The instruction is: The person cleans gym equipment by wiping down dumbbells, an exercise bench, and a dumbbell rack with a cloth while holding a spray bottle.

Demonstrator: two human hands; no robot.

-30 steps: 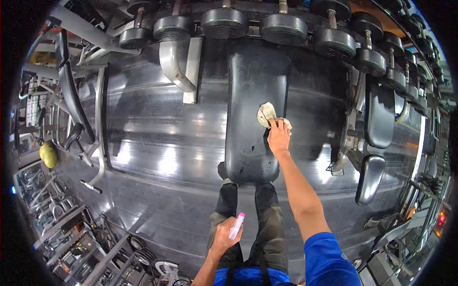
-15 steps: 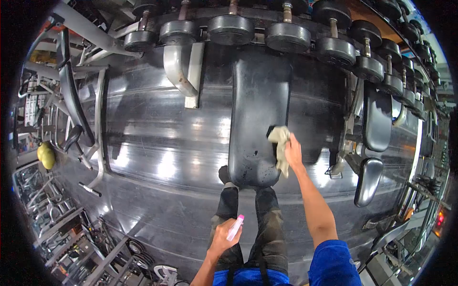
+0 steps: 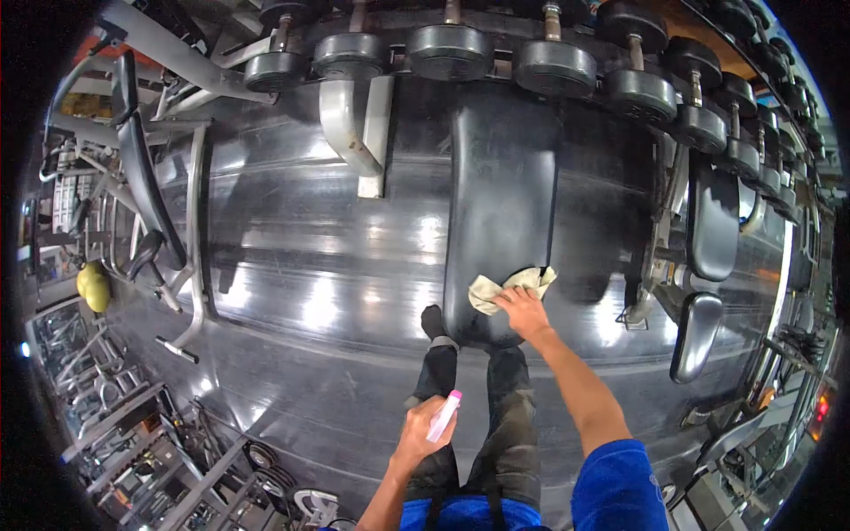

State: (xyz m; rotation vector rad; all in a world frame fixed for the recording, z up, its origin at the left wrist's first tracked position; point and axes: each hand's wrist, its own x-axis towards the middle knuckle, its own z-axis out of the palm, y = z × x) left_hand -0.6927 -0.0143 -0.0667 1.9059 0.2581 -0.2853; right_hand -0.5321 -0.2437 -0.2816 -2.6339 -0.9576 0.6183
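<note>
A long black padded bench (image 3: 501, 195) stretches away in front of my legs. My right hand (image 3: 522, 311) presses a pale beige cloth (image 3: 485, 292) onto the near part of the pad, the cloth spreading out on both sides of the fingers. Above my left leg, my left hand (image 3: 427, 431) is wrapped around a small pink and white bottle (image 3: 444, 416) with a pink top, tilted up to the right. Its lower end is hidden in the fist.
Several black dumbbells (image 3: 555, 66) line the rack beyond the bench. A silver machine leg (image 3: 350, 133) stands left of the bench, and another padded seat (image 3: 714, 221) is to the right. Yellow-green balls (image 3: 93, 285) and an upright machine (image 3: 146, 168) are at the far left.
My right hand has moved from the bench's right edge inward and nearer to me, and the cloth now lies spread on the pad. My left hand still grips the bottle. The view has shifted slightly.
</note>
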